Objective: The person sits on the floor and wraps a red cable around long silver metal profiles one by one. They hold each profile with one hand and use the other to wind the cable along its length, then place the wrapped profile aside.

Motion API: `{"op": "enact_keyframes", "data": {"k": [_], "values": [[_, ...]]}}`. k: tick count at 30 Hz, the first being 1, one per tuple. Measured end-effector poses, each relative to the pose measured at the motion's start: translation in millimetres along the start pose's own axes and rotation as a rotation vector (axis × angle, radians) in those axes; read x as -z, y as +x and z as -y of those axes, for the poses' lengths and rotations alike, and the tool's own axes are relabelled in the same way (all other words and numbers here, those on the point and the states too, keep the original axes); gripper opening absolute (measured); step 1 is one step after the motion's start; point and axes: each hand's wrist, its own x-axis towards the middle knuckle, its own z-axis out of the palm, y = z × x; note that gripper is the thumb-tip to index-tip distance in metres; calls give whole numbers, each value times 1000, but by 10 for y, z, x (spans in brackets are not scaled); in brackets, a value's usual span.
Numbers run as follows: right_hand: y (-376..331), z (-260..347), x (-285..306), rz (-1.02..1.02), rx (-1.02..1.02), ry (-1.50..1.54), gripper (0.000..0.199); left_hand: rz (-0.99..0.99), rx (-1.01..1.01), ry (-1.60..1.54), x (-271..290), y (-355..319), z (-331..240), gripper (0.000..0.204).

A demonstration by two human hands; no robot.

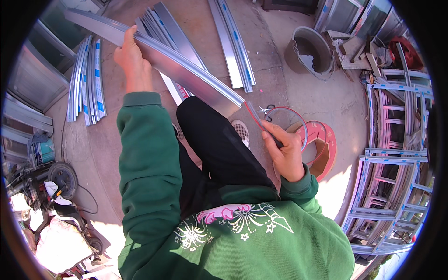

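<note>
My left hand [132,58] grips a long silver aluminium profile [186,74] that slants from the upper left down toward the middle, held above my knee. My right hand [285,150] pinches a thin red-and-grey rubber sealing strip [254,115] at the profile's lower end. The strip runs back in a loop to a red cardboard reel [322,144] on the ground just right of my hand. Small scissors [267,110] lie on the concrete beside the reel.
More silver profiles lie on the concrete: a bundle [87,79] at left, some [233,42] at the top middle. A grey bucket of water [310,51] stands at upper right. Assembled window frames [392,158] are stacked at right. A small wheeled machine [56,186] sits at lower left.
</note>
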Motion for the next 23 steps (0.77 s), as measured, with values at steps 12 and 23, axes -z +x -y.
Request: {"op": "enact_keyframes", "data": {"k": [12,23], "values": [[46,0,48,-21,93,-230,26,13,-18,31,-6,-23,14,43],[347,-59,50,-7,278,-367,25,-1,-68,54,-11,-25,12,47]]}}
